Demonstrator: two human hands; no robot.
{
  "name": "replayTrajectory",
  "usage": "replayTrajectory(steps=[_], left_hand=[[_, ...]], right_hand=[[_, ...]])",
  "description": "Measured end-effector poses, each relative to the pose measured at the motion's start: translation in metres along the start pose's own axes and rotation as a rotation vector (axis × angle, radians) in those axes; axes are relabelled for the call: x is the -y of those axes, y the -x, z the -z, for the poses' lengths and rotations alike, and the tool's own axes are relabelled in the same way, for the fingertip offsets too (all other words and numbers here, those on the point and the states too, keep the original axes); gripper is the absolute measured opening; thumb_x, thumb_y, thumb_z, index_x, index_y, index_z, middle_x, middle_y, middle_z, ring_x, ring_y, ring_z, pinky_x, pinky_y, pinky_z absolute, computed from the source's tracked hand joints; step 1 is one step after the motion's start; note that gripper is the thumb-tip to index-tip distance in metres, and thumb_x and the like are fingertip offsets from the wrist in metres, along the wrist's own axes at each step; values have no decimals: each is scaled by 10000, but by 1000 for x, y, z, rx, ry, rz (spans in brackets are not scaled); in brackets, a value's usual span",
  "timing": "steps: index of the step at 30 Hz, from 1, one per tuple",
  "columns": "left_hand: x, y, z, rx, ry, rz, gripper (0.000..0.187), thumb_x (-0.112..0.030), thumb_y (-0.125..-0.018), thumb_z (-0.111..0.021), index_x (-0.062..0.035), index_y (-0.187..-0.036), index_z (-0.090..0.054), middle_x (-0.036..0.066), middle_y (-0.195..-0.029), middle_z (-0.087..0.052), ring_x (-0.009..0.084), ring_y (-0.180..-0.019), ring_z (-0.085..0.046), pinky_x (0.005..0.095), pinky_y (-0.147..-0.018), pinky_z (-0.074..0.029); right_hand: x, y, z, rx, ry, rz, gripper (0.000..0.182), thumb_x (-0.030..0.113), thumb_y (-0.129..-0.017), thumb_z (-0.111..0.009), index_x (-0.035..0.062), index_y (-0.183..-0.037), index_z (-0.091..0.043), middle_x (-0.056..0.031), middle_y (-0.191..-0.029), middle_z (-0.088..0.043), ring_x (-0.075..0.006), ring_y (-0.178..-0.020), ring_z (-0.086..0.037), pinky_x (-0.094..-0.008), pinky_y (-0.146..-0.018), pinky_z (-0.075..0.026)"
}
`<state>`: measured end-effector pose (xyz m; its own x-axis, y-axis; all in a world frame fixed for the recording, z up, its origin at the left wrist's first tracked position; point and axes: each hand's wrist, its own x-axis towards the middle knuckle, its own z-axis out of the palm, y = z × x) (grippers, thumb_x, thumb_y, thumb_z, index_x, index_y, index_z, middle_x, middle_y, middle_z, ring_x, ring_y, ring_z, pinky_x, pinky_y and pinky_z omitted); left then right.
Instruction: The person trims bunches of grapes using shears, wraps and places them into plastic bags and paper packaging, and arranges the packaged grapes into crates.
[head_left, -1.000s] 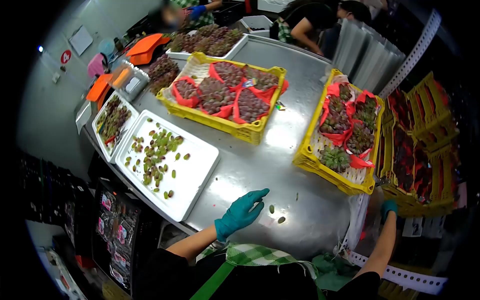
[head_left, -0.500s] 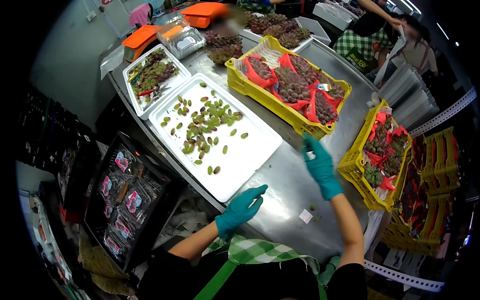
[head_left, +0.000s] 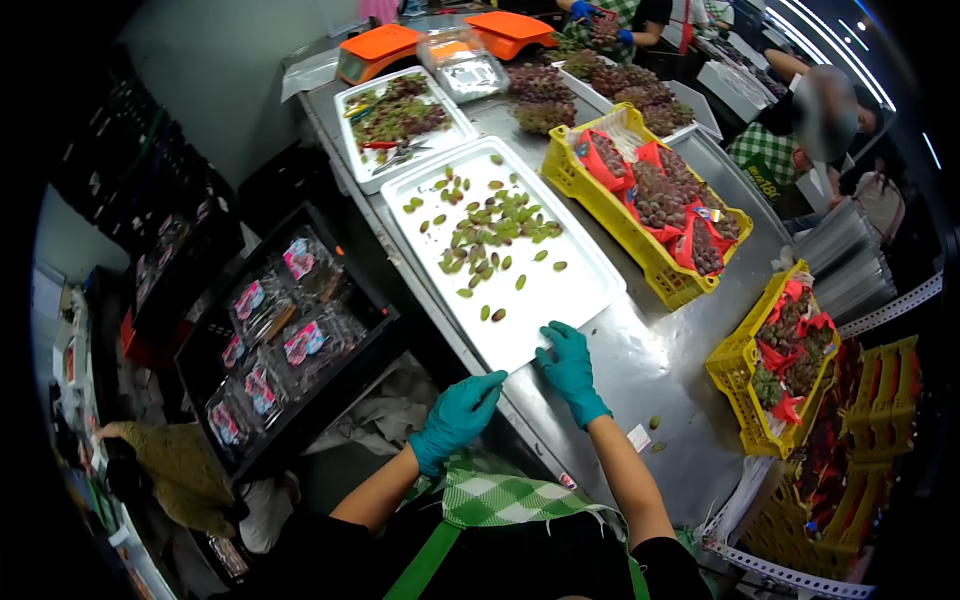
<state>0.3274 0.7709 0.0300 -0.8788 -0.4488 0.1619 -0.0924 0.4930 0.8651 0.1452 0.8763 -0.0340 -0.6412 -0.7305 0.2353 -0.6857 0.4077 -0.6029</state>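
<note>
A white tray [head_left: 570, 300] with several loose green grapes [head_left: 490, 230] lies on the steel table [head_left: 660, 370]. My right hand [head_left: 568, 362], in a teal glove, rests on the tray's near corner with its fingers spread. At the table's near edge, just short of the same corner, my left hand [head_left: 455, 416], also gloved, is open and holds nothing. Two loose grapes [head_left: 656, 434] and a small white label [head_left: 639, 437] lie on the table right of my right forearm.
A yellow crate [head_left: 640, 240] of bagged red grapes stands beyond the tray, another yellow crate [head_left: 740, 370] at the right. A second white tray [head_left: 365, 175] with grapes and scissors, orange scales [head_left: 375, 45] and other people are at the far end. A black crate [head_left: 290, 340] of packed punnets sits lower left.
My view has swung left. My right hand came back from near the yellow crate and landed on the white tray's near corner. My left hand stayed by the table edge.
</note>
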Motion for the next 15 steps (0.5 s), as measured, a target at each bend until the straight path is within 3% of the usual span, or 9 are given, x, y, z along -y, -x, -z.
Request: replayTrajectory(steps=[5,12,15], left_hand=[[-2,45,19,8,-39,-21,222,-75,-777,-528,-37,-995,-548,135,-781,-574,281,-660,-559,332,-572,-447],[-11,82,53,-36,-91,-139,260,-73,-777,-526,-48,-1036,-544,112,-759,-574,243,-633,-551,317,-571,-437],[-11,103,86,-14,-184,-47,262,-75,-778,-528,-43,-1038,-545,112,-761,-576,237,-633,-553,315,-578,-439]], right_hand=[[10,9,-21,-93,55,-150,281,107,-669,-593,93,-950,-585,-95,-1115,-488,-276,-974,-444,-349,-815,-409],[12,10,-29,-146,117,-205,253,127,-654,-571,87,-904,-592,-82,-1112,-487,-283,-990,-442,-372,-824,-400],[9,9,-38,-180,134,-221,236,119,-653,-561,90,-885,-593,-88,-1108,-486,-289,-996,-436,-378,-818,-405]])
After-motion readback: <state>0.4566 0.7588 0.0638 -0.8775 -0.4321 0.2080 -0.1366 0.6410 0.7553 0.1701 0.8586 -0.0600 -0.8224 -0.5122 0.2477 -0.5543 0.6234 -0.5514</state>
